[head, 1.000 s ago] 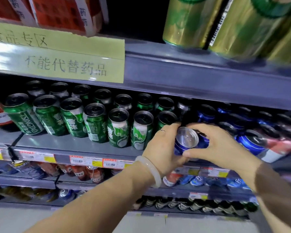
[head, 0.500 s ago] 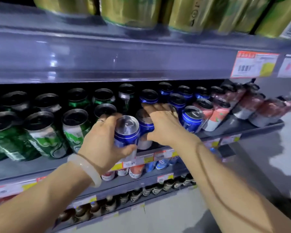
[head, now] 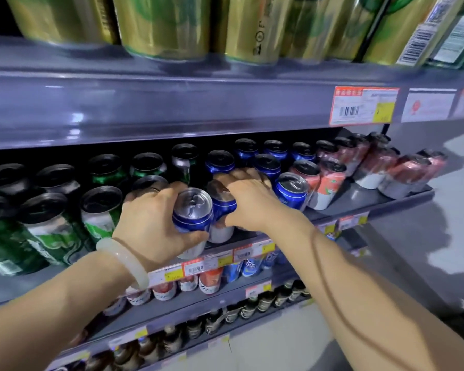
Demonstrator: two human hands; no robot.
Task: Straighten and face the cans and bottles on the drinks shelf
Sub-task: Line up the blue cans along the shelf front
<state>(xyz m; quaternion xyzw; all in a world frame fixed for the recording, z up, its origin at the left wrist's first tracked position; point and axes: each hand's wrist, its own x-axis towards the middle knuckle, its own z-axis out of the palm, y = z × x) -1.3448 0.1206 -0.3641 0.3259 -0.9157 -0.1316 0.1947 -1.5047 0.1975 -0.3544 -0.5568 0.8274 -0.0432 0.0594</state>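
A blue and white can (head: 193, 213) stands at the front edge of the drinks shelf (head: 359, 202), and my left hand (head: 150, 223) is wrapped around it. Just to its right is a second blue can (head: 224, 210), with my right hand (head: 248, 202) cupped over its top and side. Several more blue cans (head: 291, 190) stand behind and to the right. Green cans (head: 97, 212) fill the shelf to the left. Red and white cans (head: 330, 183) stand to the right.
Gold cans (head: 166, 25) sit on the shelf above, whose front rail carries a price tag (head: 363, 105). Lower shelves hold red, white and blue cans (head: 209, 281) and dark bottles (head: 252, 306). Grey floor (head: 426, 236) lies to the right.
The view swung right along the shelf. One second ago both hands were around one blue can; now the left hand holds it and the right hand is on the can beside it.
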